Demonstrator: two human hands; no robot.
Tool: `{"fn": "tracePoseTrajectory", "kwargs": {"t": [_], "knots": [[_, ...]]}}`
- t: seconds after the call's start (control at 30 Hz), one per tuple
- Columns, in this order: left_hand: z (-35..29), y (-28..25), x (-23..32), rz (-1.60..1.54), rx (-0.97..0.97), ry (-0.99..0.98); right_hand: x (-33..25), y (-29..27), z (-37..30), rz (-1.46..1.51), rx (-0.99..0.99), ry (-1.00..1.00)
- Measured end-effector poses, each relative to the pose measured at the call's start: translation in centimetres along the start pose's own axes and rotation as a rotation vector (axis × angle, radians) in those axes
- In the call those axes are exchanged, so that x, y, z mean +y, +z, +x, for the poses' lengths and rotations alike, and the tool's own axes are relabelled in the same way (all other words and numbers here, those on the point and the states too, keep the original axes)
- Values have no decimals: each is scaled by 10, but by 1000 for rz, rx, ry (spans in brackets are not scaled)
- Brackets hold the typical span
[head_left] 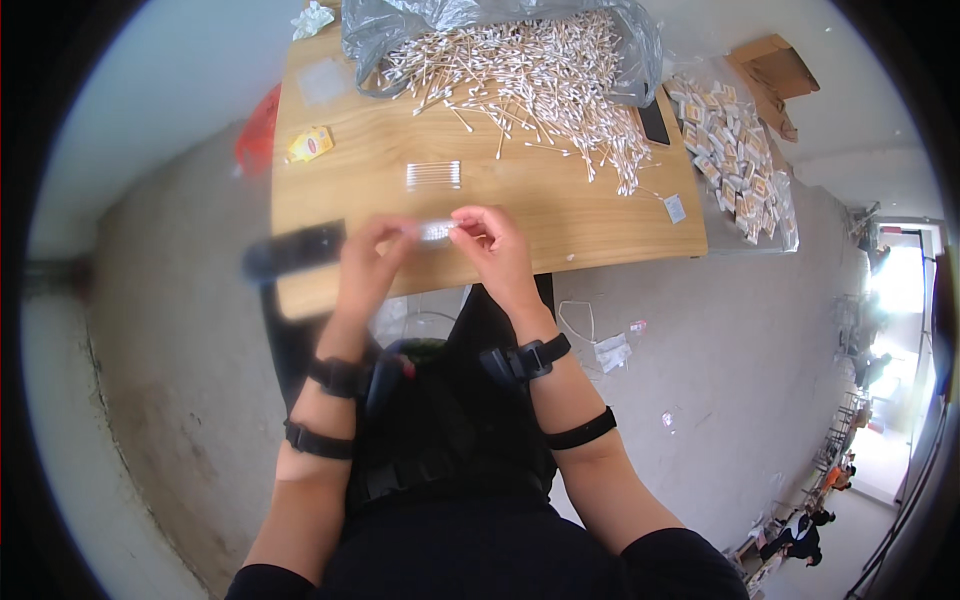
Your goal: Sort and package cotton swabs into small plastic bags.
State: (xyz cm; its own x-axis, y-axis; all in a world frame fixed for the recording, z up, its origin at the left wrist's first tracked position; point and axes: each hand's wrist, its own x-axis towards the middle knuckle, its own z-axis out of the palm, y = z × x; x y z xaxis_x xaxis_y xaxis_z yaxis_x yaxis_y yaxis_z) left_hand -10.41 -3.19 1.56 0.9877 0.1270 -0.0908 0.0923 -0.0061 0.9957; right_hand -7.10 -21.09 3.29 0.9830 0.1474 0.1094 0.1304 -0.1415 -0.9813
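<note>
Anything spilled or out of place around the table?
Yes: thin white-tipped cotton swabs spread untidily from the crumpled grey plastic bag onto the light wooden table, unlike the neat swab row. A white scrap lies on the grey floor like litter.

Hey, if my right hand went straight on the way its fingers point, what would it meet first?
Your right hand would first meet the small whitish item it holds, then probably your left hand; depth is unclear.

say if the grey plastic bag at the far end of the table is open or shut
Open: cotton swabs lie within the grey plastic bag and spread past its edge onto the wooden table.
</note>
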Motion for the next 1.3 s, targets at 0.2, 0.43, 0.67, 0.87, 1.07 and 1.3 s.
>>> {"fn": "tracePoseTrajectory", "kwargs": {"t": [0.2,0.43,0.67,0.87,1.07,1.3], "knots": [[-2,3,22,475,64,276,-4,-11,8,-204,-96,-59],[-3,-4,21,419,31,227,-1,-15,9,-171,-146,-83],[0,-2,16,417,51,279,0,-6,11,-253,-109,-299],[1,4,18,452,-6,290,-8,7,7,-182,-160,-97],[1,-4,25,502,-20,351,-13,-5,11,-430,-142,-261],[4,-8,23,488,1,266,-12,-13,9,-407,-47,-76]]}}
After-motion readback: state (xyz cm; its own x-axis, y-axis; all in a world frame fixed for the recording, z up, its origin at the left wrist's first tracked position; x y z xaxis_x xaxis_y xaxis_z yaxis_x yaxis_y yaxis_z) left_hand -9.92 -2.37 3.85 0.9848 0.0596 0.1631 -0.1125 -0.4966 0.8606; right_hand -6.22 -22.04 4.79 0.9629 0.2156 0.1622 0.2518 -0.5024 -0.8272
